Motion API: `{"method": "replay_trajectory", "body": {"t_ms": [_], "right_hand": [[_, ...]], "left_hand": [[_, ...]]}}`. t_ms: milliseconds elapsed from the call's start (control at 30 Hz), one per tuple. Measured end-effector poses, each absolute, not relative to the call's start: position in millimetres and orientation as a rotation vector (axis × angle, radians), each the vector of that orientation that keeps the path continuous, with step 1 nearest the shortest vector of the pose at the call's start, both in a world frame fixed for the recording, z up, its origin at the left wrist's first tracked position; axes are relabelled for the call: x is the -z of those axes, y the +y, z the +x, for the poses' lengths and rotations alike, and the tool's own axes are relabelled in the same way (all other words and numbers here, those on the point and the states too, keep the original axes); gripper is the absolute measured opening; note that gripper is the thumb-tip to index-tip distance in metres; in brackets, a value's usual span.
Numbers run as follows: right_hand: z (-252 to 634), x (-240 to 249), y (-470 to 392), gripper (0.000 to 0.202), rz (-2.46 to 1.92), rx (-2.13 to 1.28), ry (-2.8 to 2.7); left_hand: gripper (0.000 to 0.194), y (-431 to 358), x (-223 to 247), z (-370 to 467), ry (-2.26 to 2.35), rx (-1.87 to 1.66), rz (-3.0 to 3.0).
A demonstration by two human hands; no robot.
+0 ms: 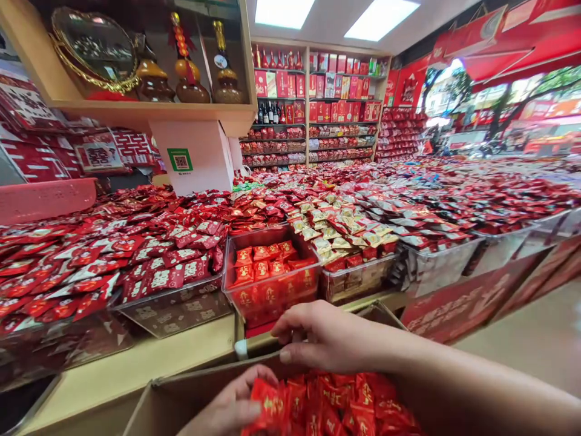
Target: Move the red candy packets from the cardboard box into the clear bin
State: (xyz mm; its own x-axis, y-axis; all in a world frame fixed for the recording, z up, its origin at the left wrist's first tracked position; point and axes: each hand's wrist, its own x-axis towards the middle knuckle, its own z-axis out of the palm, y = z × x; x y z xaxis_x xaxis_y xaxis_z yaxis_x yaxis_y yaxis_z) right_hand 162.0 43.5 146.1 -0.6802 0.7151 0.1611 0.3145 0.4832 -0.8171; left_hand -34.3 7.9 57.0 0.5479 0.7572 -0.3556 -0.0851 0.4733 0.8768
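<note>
A cardboard box (157, 396) sits low in front of me, with a heap of small red candy packets (333, 396) with gold print inside. My left hand (233, 402) is at the box's left side, thumb and fingers closed on a red candy packet (272, 399) at the edge of the heap. Above the packets, my right hand (313, 333) reaches in from the right. Its fingers are bent, the thumb stands apart from them, and nothing shows between them. Just beyond is a clear plastic bin (272, 297) partly filled with matching red packets, lower than its neighbours' heaps.
Bins of dark red packets (166, 272) stand to the left, and cream and gold packets (338, 227) to the right. A wooden ledge (167, 357) runs below them. An overhanging display cabinet (154, 112) juts out at upper left, above a white box with a QR code (190, 157).
</note>
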Motion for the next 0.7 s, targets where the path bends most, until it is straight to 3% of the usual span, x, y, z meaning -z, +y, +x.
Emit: {"method": "replay_trajectory", "body": {"t_ms": [100,200,533,700], "right_hand": [[160.0,-86.2,44.9,0.032,-0.93,-1.441,-2.036],[154.5,-57.8,46.5,0.037,-0.887,-1.694,-1.775],[144.1,-51.8,46.1,0.037,-0.913,-1.88,-1.348],[143.9,-53.9,46.1,0.031,-0.854,-1.785,-1.418]], "left_hand": [[0.026,7.7,-70.6,-32.0,0.774,-0.839,0.682],[0.022,7.0,-76.4,-22.3,0.902,-0.946,0.658],[0.032,11.8,-67.3,-12.8,1.02,-1.034,0.488],[0.058,15.7,-61.8,-18.4,1.013,-0.924,0.458]]}}
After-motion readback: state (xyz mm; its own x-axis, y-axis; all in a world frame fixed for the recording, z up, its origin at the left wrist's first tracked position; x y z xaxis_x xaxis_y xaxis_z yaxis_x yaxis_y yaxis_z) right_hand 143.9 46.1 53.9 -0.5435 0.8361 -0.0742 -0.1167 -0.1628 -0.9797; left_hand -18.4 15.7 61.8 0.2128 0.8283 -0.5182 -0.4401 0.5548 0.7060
